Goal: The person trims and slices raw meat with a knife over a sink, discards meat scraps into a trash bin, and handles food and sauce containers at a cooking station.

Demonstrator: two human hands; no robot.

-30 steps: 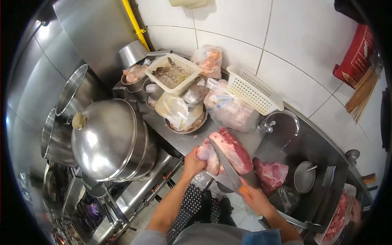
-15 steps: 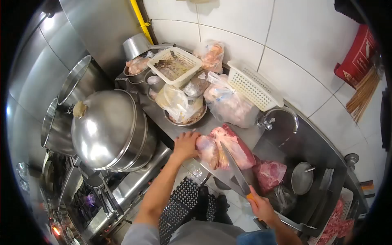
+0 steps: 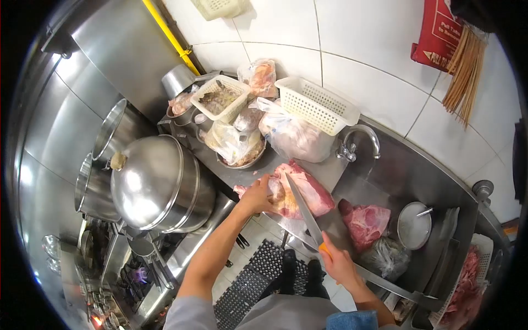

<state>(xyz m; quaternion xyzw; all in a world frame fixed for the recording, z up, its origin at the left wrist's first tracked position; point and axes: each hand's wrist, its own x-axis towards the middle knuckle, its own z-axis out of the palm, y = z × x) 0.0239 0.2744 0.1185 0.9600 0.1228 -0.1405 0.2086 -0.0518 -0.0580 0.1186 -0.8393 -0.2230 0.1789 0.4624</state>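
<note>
A large piece of raw meat [image 3: 309, 190], red with pale fat, lies at the edge of the steel counter [image 3: 281, 155]. My left hand [image 3: 258, 196] grips its left part, with the fingers over the top. In my right hand [image 3: 339, 265] is a long knife [image 3: 306, 213] with an orange handle. Its blade lies across the meat, the tip pointing away from me; how deep the edge sits cannot be made out. Another piece of raw meat [image 3: 367, 224] rests in the steel sink [image 3: 423, 190] to the right.
Bagged meat [image 3: 294, 135], a white basket [image 3: 322, 104] and bowls stand behind. Left are a domed steel pot [image 3: 151, 187] and a stove with a blue flame [image 3: 141, 274]. The tap [image 3: 366, 135] trickles near a metal bowl [image 3: 414, 228]; a meat-filled basket [image 3: 467, 286] stands far right.
My view has shifted. My left hand has moved further onto the meat, and a flap of it now shows left of the hand. The knife remains across the meat in my right hand.
</note>
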